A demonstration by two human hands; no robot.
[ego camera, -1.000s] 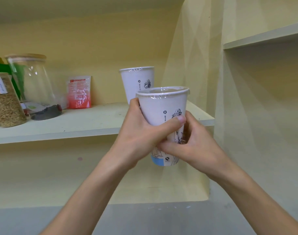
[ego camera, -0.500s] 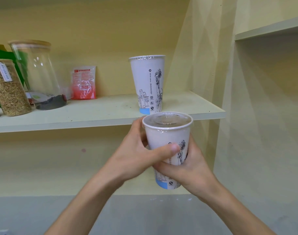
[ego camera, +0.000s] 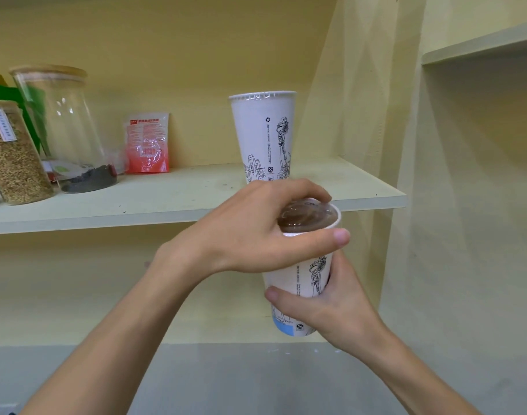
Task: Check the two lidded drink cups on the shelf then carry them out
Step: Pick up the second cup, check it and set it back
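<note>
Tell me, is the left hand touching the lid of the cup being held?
Touching. The head view shows the left hand with fingers resting on the held cup's clear lid.

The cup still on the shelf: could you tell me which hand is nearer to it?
Left. The left hand sits just below the shelf cup, over the held cup's lid; the right hand grips lower down.

A pale shelf (ego camera: 178, 202) runs along the yellow wall. On it, from the left, stand a glass jar of grain (ego camera: 12, 154), a taller clear jar (ego camera: 61, 127) with dark bits at its bottom, a red packet (ego camera: 147, 143) leaning against the wall, and one upright lidded cup (ego camera: 263, 133) near the right end.
</note>
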